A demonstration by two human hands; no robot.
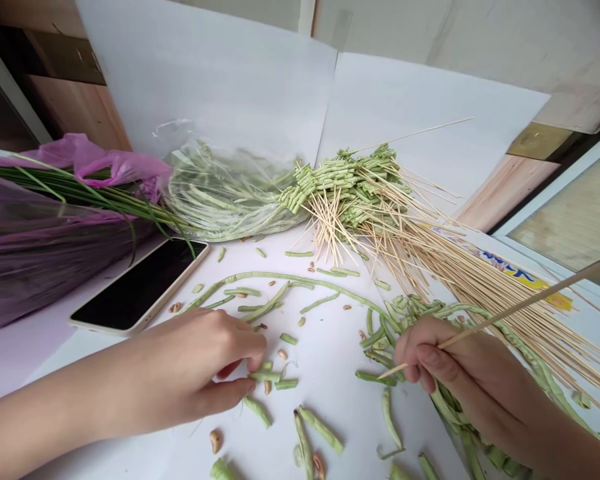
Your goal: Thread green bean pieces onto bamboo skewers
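Observation:
My right hand (465,380) is closed around a thin bamboo skewer (520,302), its point slanting down to the left over cut bean pieces. My left hand (215,370) reaches over the white table, thumb and forefinger closed at the end of a short green long-bean piece (266,377). More cut bean pieces (321,430) and small brown bean seeds (216,440) lie scattered between the hands. Beneath and beside my right hand is a heap of long beans (450,407), partly hidden by it.
Skewered bean bundles (350,180) are piled at the back, beside many bare skewers (500,300). Long beans fill a clear plastic bag (225,193). A phone (140,287) lies left, near a purple bag (55,247) with green stalks. White boards (220,80) stand behind.

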